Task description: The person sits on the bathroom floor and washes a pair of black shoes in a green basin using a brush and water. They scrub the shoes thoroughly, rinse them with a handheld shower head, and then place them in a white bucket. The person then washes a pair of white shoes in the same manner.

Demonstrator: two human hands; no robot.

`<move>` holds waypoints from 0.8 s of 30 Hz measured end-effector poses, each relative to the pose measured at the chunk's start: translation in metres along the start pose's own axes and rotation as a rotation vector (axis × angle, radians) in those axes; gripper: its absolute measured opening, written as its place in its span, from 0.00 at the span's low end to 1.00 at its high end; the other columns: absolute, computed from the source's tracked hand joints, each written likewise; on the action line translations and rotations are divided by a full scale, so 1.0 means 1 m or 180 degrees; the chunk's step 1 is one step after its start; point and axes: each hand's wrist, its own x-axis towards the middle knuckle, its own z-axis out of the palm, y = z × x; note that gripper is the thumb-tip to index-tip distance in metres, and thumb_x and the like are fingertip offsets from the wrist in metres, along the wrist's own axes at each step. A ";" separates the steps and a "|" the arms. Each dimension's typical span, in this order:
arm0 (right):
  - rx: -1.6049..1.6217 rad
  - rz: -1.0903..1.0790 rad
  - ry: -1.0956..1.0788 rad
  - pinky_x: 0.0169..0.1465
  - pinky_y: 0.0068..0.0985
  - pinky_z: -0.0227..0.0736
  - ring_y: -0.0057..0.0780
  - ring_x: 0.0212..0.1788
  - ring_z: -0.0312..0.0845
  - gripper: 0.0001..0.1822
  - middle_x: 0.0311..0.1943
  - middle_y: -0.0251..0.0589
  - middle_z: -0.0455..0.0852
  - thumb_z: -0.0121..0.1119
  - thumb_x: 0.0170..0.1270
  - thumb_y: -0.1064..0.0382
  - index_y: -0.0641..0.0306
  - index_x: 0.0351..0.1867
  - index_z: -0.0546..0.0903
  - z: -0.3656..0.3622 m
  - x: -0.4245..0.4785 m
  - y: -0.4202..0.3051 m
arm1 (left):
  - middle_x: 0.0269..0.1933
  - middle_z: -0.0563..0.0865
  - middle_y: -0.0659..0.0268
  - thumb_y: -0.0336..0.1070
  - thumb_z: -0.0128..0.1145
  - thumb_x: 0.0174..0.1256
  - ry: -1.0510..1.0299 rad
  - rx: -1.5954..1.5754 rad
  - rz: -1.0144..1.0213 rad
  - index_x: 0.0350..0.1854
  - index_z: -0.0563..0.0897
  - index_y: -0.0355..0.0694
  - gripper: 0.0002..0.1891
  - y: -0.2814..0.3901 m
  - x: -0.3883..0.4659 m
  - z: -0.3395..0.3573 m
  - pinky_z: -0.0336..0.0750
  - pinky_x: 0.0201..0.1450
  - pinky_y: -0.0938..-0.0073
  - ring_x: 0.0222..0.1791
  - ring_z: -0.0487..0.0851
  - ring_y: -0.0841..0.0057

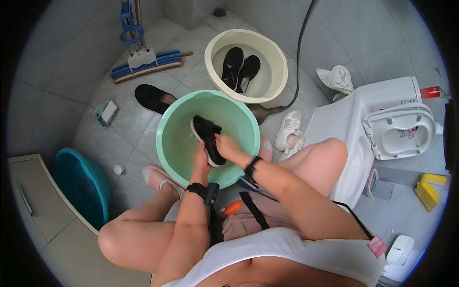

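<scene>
A black shoe with a white sole is held over the water in a mint-green plastic basin. My left hand grips the shoe along its white sole edge. My right hand is at the shoe's opening, its fingers curled; whether they hold a brush or part of the shoe is hidden. Behind, a cream plastic basin of water holds two black shoes. Another black shoe lies on the tiles, its near end partly hidden by the green basin.
A blue squeeze mop leans at the back left. A soap dish with white soap and a small white cap lie on the floor. White sneakers stand beside the toilet. A teal basin leans by the cabinet.
</scene>
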 end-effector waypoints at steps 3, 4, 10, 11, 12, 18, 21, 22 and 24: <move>0.0629 -0.0194 0.0122 0.42 0.41 0.73 0.57 0.40 0.78 0.15 0.37 0.59 0.82 0.46 0.64 0.62 0.69 0.42 0.81 0.015 0.027 0.020 | 0.55 0.78 0.60 0.55 0.35 0.73 -0.0092 0.0108 -0.0263 0.61 0.69 0.39 0.27 0.005 0.019 -0.004 0.73 0.56 0.64 0.51 0.79 0.65; 0.0899 -0.0362 -0.0207 0.42 0.40 0.74 0.56 0.40 0.78 0.16 0.38 0.59 0.82 0.47 0.64 0.61 0.68 0.44 0.81 0.014 0.016 0.011 | 0.55 0.79 0.60 0.56 0.35 0.73 -0.0104 -0.0079 -0.0307 0.61 0.70 0.39 0.27 0.021 0.016 -0.021 0.73 0.56 0.63 0.51 0.80 0.65; 0.0042 -0.0574 -0.0513 0.44 0.39 0.73 0.53 0.42 0.79 0.16 0.42 0.58 0.81 0.47 0.65 0.61 0.65 0.49 0.80 -0.007 0.004 0.011 | 0.52 0.80 0.58 0.61 0.38 0.70 0.0281 -0.0094 -0.0435 0.61 0.68 0.38 0.31 -0.012 0.016 -0.038 0.74 0.54 0.63 0.49 0.80 0.64; -0.0040 -0.0390 -0.0142 0.42 0.42 0.74 0.55 0.39 0.79 0.16 0.39 0.55 0.82 0.45 0.65 0.59 0.64 0.46 0.81 -0.002 0.029 0.034 | 0.50 0.81 0.59 0.61 0.38 0.70 0.0173 0.0146 -0.0636 0.59 0.71 0.37 0.31 -0.020 0.010 0.000 0.74 0.54 0.64 0.49 0.80 0.65; 0.0165 -0.0391 -0.0100 0.41 0.41 0.74 0.54 0.38 0.80 0.16 0.39 0.55 0.83 0.46 0.64 0.60 0.64 0.45 0.81 0.006 0.026 0.028 | 0.51 0.81 0.59 0.62 0.40 0.69 0.0235 0.0304 -0.0434 0.58 0.71 0.36 0.32 -0.021 0.014 -0.006 0.74 0.54 0.65 0.49 0.80 0.66; 0.0580 -0.0872 -0.0900 0.42 0.33 0.74 0.46 0.40 0.81 0.16 0.46 0.52 0.82 0.48 0.64 0.64 0.64 0.50 0.79 -0.018 -0.019 0.025 | 0.50 0.82 0.59 0.61 0.39 0.69 0.0604 -0.0174 -0.0503 0.58 0.71 0.35 0.32 0.042 -0.008 0.002 0.77 0.49 0.64 0.45 0.83 0.65; 0.0128 -0.0754 -0.0627 0.44 0.34 0.75 0.49 0.42 0.81 0.15 0.42 0.52 0.83 0.48 0.61 0.66 0.66 0.47 0.80 -0.005 0.004 0.015 | 0.52 0.81 0.59 0.61 0.39 0.69 0.0408 0.0048 -0.0356 0.59 0.71 0.35 0.32 -0.003 0.016 -0.021 0.76 0.50 0.63 0.46 0.82 0.64; -0.0021 -0.0501 -0.0704 0.43 0.34 0.75 0.49 0.41 0.80 0.14 0.40 0.52 0.83 0.48 0.61 0.67 0.66 0.46 0.80 -0.008 0.010 -0.003 | 0.51 0.81 0.59 0.62 0.38 0.69 0.0507 0.0164 -0.0652 0.59 0.71 0.36 0.32 -0.003 0.015 -0.011 0.75 0.51 0.63 0.46 0.82 0.64; 0.0386 -0.1001 -0.0105 0.39 0.32 0.74 0.51 0.32 0.78 0.13 0.33 0.53 0.84 0.49 0.59 0.67 0.66 0.42 0.81 0.010 0.005 0.007 | 0.51 0.81 0.59 0.63 0.37 0.69 0.0244 0.0047 -0.0562 0.59 0.71 0.37 0.33 0.013 0.023 -0.011 0.75 0.51 0.63 0.46 0.82 0.64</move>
